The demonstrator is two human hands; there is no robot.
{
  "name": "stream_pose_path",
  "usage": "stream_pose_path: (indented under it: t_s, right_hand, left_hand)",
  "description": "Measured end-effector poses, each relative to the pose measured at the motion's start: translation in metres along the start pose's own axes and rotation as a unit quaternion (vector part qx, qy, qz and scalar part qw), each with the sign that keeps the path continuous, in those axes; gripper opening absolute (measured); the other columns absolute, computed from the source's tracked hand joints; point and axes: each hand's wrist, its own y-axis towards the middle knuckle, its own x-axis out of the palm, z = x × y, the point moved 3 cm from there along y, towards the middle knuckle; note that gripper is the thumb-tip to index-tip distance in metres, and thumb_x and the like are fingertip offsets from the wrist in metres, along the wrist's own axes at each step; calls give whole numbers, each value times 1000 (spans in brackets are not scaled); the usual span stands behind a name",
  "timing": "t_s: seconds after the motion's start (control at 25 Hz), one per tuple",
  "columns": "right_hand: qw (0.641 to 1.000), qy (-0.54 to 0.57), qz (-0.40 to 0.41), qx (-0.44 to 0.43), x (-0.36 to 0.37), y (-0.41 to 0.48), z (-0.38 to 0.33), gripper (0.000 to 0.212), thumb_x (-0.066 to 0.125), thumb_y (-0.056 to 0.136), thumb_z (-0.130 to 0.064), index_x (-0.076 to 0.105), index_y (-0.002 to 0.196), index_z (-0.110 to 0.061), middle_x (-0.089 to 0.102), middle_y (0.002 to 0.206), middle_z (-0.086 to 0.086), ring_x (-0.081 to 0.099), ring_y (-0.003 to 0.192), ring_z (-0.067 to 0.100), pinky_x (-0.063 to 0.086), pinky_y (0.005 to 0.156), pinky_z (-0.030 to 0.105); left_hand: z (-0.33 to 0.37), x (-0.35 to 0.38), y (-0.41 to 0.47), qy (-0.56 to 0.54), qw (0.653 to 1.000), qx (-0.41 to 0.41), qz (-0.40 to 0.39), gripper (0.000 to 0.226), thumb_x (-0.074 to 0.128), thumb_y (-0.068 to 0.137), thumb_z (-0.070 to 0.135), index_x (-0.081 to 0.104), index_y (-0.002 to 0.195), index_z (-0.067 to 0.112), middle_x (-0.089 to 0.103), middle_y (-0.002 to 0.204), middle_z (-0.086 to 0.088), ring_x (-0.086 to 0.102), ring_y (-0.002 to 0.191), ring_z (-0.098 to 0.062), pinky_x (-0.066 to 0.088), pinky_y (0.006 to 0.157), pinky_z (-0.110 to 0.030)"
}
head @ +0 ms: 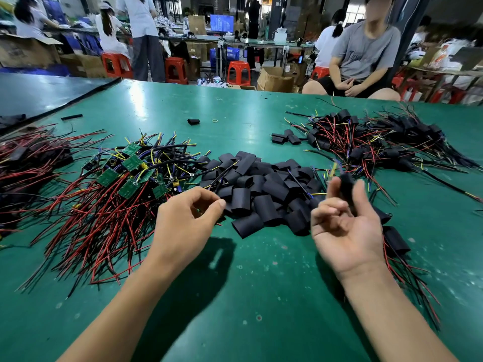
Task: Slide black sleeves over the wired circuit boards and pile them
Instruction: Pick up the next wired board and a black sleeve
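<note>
— From the head view, where do we stand?

— Our right hand (345,226) is palm up, thumb and forefinger pinching a blurred black piece (347,182). We take it for a sleeve, probably with a board inside, though the blur hides that.

— And the left hand (187,218)?

— It hovers at the near edge of the heap of loose black sleeves (261,189) in the middle of the bench (248,296). Its fingers (219,203) are curled, thumb and forefinger tips nearly meeting. Whether they grasp anything we cannot tell.

— The boards?

— The bare wired circuit boards (130,163) lie tangled just left of the sleeves, green faces among red and black leads. The finished pile (366,145) lies at the far right, and a few sleeved boards (394,241) lie by our right wrist.

— So which step?

— We judge one finished piece is bound for a pile. Next we need a fresh board drawn free of the tangle, and one sleeve with its mouth turned toward the board.
</note>
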Motion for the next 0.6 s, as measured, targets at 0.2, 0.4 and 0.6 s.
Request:
stream_pose_path:
  t_s: [0.2, 0.4, 0.6]
  right_hand:
    - [998, -37, 42, -4, -12, 3, -3, 51, 50, 91, -63, 59, 71, -17, 47, 59, -7, 24, 35, 8, 20, 37, 21]
    - [989, -127, 67, -22, -16, 6, 6, 51, 44, 97, -58, 57, 71, -16, 45, 57, -4, 25, 34, 9, 18, 37, 19]
    - [927, -366, 57, -63, -15, 7, 21, 39, 53, 98, -47, 60, 73, -18, 53, 55, -4, 31, 35, 6, 19, 35, 17]
  left_hand:
    - [-7, -14, 5, 187, 981, 39, 38, 3, 70, 85, 26, 69, 87, 26, 62, 78, 11, 60, 74, -16, 49, 70, -34]
    - [-21, -9, 6, 291, 954, -10, -63, 25, 64, 84, 32, 63, 108, 27, 53, 96, 3, 52, 95, -22, 49, 76, -36]
    - [-23, -5, 6, 279, 959, 0, -55, 18, 65, 91, 29, 69, 105, 18, 58, 97, 0, 57, 98, -25, 51, 85, -39]
